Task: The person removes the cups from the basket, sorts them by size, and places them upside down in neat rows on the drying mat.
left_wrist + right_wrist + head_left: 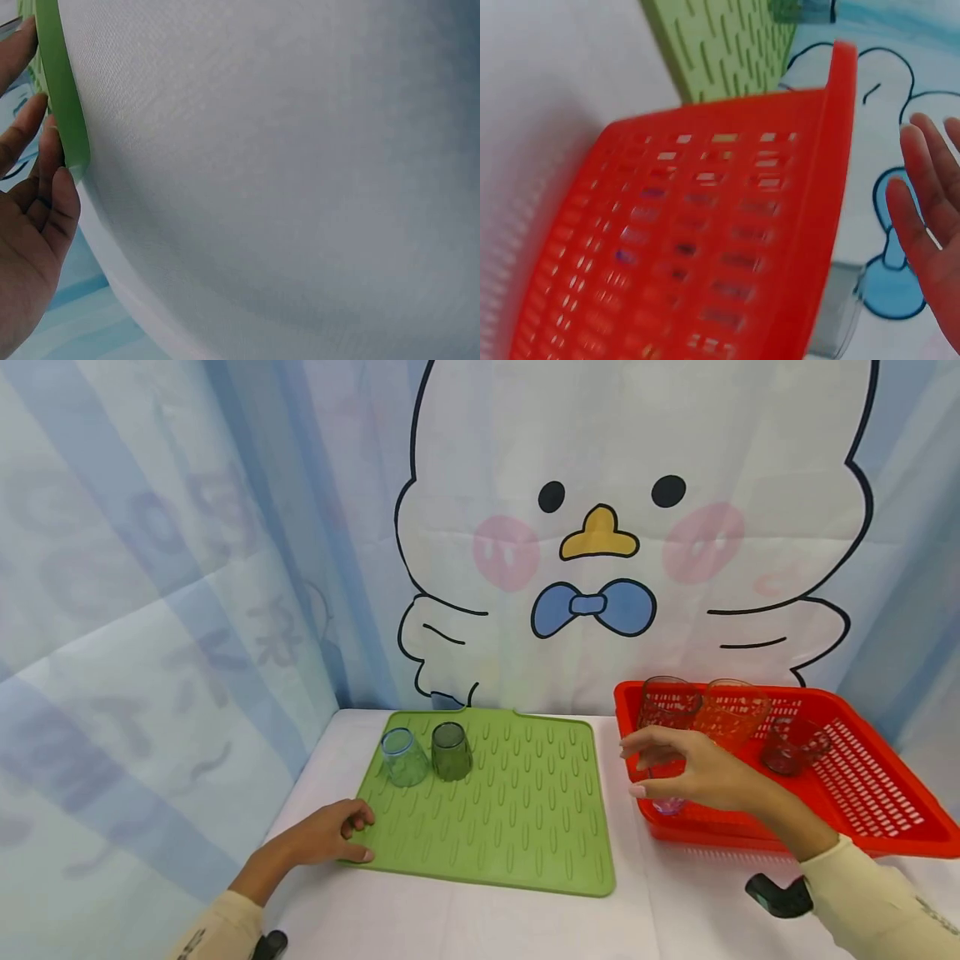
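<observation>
My left hand is at the near left corner of a green ribbed mat, its fingers loosely bent beside the edge. The left wrist view shows those fingers close against the mat's rim; whether they touch it is unclear. On the mat stand a blue-tinted glass and a dark grey-green glass, side by side. Over the left rim of a red basket hovers my right hand, thumb and fingers apart, holding nothing visible. Below it a purple-pink glass shows partly; the hand hides the rest.
In the basket are a dark brownish glass, an amber glass and a dark reddish glass cup. A white cloth covers the table. A curtain with a cartoon print hangs behind.
</observation>
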The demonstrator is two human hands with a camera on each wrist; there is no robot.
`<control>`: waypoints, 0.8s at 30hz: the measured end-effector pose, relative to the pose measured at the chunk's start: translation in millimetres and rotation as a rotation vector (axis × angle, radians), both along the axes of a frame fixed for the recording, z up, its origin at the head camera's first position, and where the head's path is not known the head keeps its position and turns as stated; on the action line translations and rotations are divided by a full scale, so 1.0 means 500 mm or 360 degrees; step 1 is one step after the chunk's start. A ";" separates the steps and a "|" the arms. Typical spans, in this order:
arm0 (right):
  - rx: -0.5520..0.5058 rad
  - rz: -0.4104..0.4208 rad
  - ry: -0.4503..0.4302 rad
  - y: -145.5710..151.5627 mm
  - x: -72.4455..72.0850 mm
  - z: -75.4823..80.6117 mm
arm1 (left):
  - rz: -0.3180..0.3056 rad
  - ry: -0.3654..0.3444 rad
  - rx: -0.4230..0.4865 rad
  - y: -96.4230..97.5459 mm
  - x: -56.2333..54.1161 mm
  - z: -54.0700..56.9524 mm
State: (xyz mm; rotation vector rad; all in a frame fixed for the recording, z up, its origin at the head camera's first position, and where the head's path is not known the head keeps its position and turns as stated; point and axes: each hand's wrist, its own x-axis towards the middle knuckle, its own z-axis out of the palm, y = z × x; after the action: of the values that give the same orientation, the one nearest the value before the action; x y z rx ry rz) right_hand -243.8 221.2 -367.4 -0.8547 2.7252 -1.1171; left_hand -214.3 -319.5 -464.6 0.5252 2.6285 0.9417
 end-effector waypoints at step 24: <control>0.0261 -0.0313 -0.0188 0.126 -0.041 -0.071 | -0.0002 -0.0010 -0.0027 -0.003 -0.005 -0.005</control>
State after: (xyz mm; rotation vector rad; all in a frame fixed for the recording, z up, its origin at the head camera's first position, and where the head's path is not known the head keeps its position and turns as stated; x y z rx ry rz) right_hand -264.3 284.4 -402.7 -0.4924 2.7993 -0.9229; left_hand -216.6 -321.0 -467.0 0.5187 2.6281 0.9182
